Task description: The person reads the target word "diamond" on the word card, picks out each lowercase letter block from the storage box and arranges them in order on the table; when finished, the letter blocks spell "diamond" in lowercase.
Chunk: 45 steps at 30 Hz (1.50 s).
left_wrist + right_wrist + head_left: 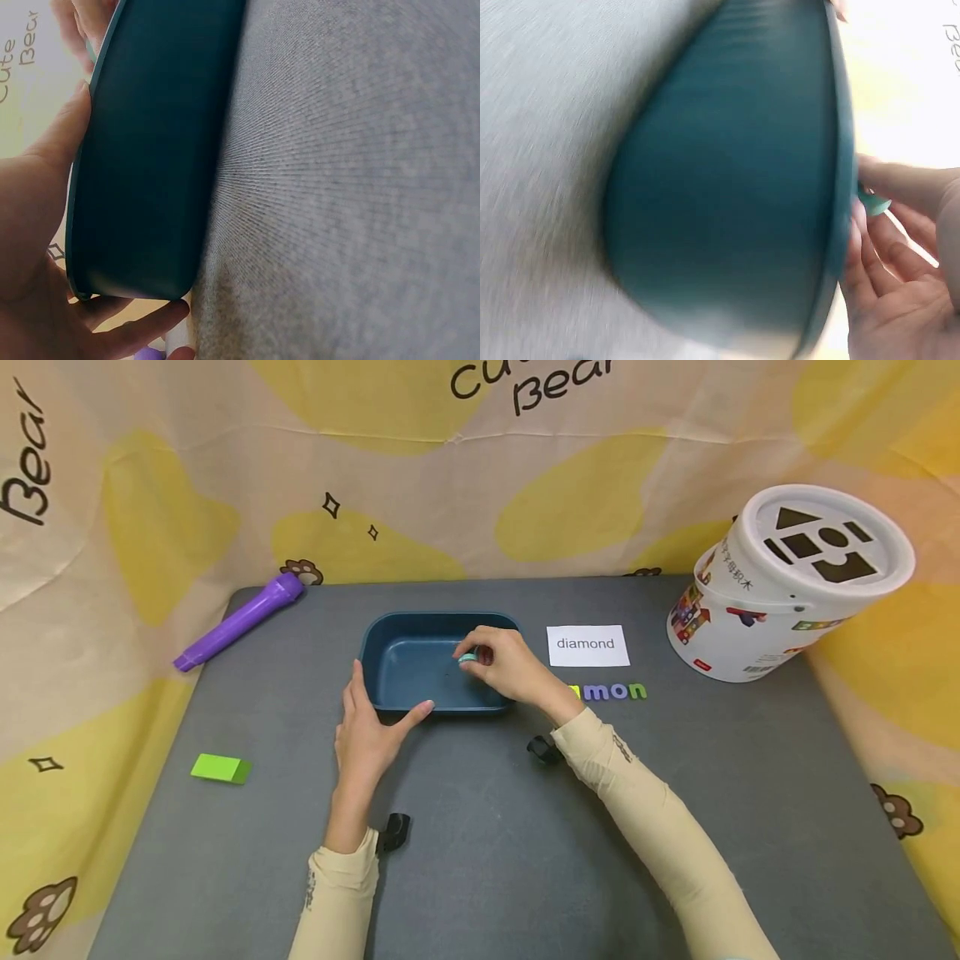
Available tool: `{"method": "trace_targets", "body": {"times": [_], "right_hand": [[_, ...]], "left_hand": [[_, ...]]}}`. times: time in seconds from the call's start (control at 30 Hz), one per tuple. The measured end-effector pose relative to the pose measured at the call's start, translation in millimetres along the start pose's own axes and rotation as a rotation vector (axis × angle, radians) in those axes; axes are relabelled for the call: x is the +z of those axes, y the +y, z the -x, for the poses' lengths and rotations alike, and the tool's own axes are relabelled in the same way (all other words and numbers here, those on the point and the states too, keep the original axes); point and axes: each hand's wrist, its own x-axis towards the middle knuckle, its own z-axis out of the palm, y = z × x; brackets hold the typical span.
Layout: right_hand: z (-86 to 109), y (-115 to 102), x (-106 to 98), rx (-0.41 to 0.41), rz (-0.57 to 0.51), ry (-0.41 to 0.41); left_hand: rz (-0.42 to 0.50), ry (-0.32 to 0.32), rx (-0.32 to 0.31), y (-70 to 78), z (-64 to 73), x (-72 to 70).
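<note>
A dark blue rectangular tray sits on the table. At its near left corner my left hand holds it, thumb along the front rim and fingers against the left side. My right hand is over the tray's right part and pinches a small teal piece between thumb and fingers; the fingers cover most of its shape. In the right wrist view the teal piece shows just past the tray's rim. Beside my right wrist lie a purple letter m, a purple o and a green n.
Part of a yellow letter shows by the wrist. Behind the letters lies a white card reading "diamond". A white bucket with a shape-hole lid stands far right. On the left are a purple microphone-shaped stick and a green block.
</note>
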Motion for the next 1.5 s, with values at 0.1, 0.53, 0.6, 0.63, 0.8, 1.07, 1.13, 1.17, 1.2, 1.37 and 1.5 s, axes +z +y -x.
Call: {"method": "trace_targets", "body": {"times": [0.1, 0.53, 0.6, 0.63, 0.8, 1.07, 1.13, 1.17, 1.2, 1.37, 1.5], "right_hand": [[9.1, 4, -10, 0.028, -0.062, 0.056], [56.3, 32, -58, 0.083, 0.004, 0.219], [64.2, 37, -65, 0.122, -0.001, 0.234], [68.0, 40, -69, 0.136, -0.003, 0.241], [86.5, 57, -89, 0.174, 0.074, 0.277], [122.2, 68, -119, 0.393, 0.156, 0.313], [130.6, 71, -124, 0.447, 0.169, 0.319], [134.2, 73, -126, 0.464, 0.178, 0.321], [137.8, 75, -128, 0.481, 0.19, 0.324], [153.9, 81, -133, 0.55, 0.248, 0.353], [161.4, 89, -134, 0.597, 0.232, 0.335]], "left_hand": [[-0.001, 0.001, -0.002, 0.2, 0.0, -0.2], [-0.002, -0.002, -0.001, 0.2, -0.1, -0.7], [-0.002, -0.004, -0.004, 0.2, -0.3, -0.4], [-0.003, -0.006, -0.005, 0.2, -0.4, -0.2], [-0.003, -0.007, -0.011, -0.3, -0.4, 0.6], [-0.005, -0.001, -0.007, -1.1, -0.2, 0.7], [-0.006, 0.0, -0.007, -1.0, -0.2, 0.7], [-0.007, 0.0, -0.008, -0.8, -0.1, 0.7], [-0.009, -0.001, -0.007, -0.6, -0.1, 0.8], [-0.006, -0.002, -0.005, 0.5, 0.2, 0.6], [-0.01, -0.003, -0.013, 1.0, 0.7, 0.0]]}}
